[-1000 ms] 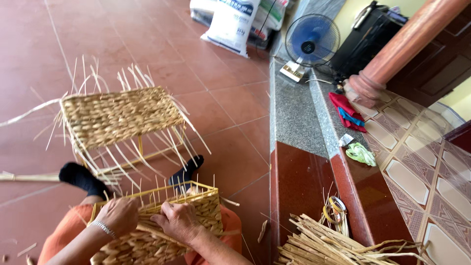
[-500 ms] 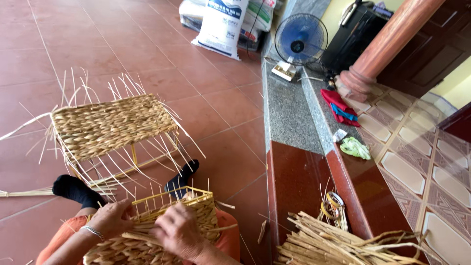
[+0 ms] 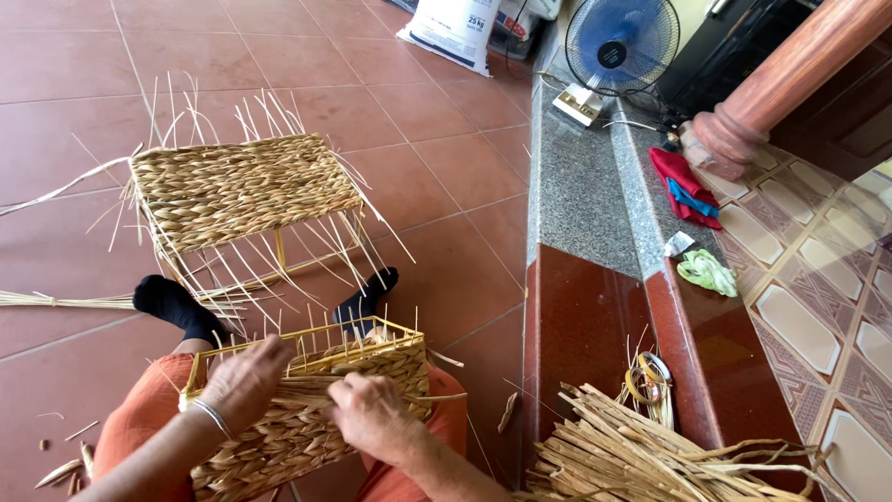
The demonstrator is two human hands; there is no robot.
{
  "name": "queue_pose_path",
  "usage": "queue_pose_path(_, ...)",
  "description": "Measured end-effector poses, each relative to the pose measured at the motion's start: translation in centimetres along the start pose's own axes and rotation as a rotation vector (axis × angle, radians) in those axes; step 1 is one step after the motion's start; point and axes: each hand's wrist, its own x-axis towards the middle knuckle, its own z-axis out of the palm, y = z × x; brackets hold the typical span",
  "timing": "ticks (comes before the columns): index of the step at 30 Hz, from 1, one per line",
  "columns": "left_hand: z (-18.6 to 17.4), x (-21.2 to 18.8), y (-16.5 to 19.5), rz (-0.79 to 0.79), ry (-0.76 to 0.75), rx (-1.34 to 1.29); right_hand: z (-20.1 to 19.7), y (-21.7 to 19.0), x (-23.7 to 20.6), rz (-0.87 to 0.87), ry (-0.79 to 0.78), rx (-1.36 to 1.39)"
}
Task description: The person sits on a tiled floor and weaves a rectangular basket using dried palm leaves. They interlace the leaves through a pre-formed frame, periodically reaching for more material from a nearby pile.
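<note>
Woven basket on yellow wire frame (image 3: 307, 409): held in the lap, part-woven, loose strands upright at the rim. Left hand (image 3: 249, 379): laid over the basket's near rim, fingers curled onto the weave. Right hand (image 3: 370, 416): closed on a straw strand (image 3: 437, 398) against the basket's side. Second woven frame (image 3: 243, 189): set on the tiled floor (image 3: 446, 167) beyond the feet. Bundle of straw (image 3: 632, 455): lying to the right, near the step.
</note>
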Motion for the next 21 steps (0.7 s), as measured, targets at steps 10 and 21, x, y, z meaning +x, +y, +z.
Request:
queue_pose_path(10,1.7,-2.5,-2.1,0.222,0.4,-0.638,-4.9,-1.2,4.3,-0.097,0.275,-0.143)
queue_pose_path(21,1.5,-2.3,0.3,-0.085,0.387,-0.58,-3.2,1.9,8.3,0.139,0.129,0.31)
